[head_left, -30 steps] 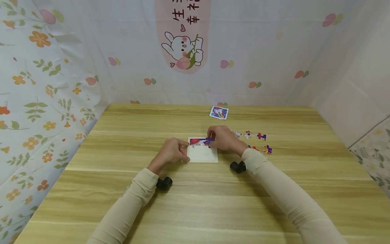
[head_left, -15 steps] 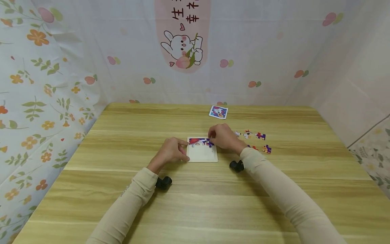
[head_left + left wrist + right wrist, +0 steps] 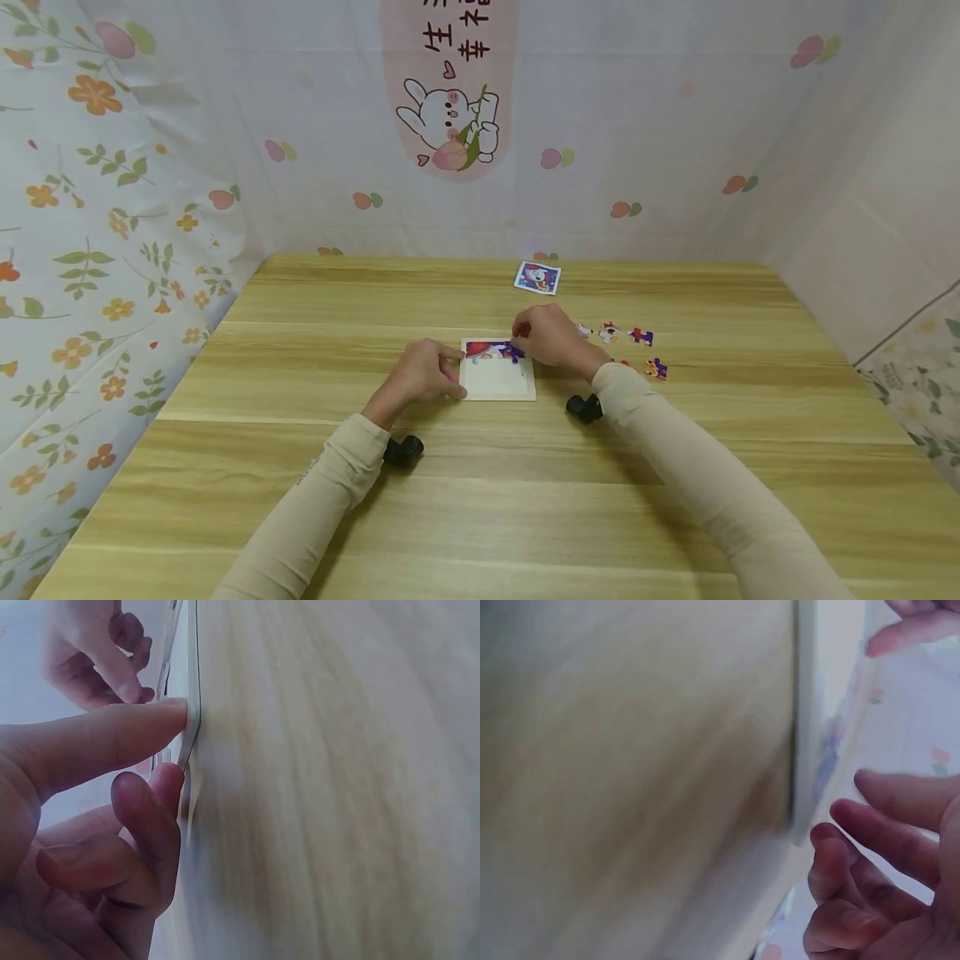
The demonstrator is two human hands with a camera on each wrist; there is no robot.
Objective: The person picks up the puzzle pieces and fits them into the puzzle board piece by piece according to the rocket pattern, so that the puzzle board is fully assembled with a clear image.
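Note:
A white puzzle board (image 3: 495,382) lies flat on the table. Its far row holds joined puzzle pieces (image 3: 491,350) in red, white and purple; the near part is bare white. My left hand (image 3: 422,371) grips the board's left edge, thumb at the near corner and forefinger farther up. In the left wrist view the thumb (image 3: 112,739) presses on the board's edge, with other fingers curled beneath it. My right hand (image 3: 551,337) touches the purple piece (image 3: 516,353) at the far right corner. The right wrist view shows its thumb and forefinger apart beside the board (image 3: 810,712).
Several loose puzzle pieces (image 3: 642,336) lie right of the board, some partly behind the right hand. A picture card (image 3: 537,277) lies near the table's far edge. Black wrist cameras (image 3: 405,452) hang below both wrists. A printed curtain (image 3: 630,125) closes off the back.
The purple corner piece, tilted under my right fingers a second ago, now lies in line with the far row. The left hand stays at the board's edge.

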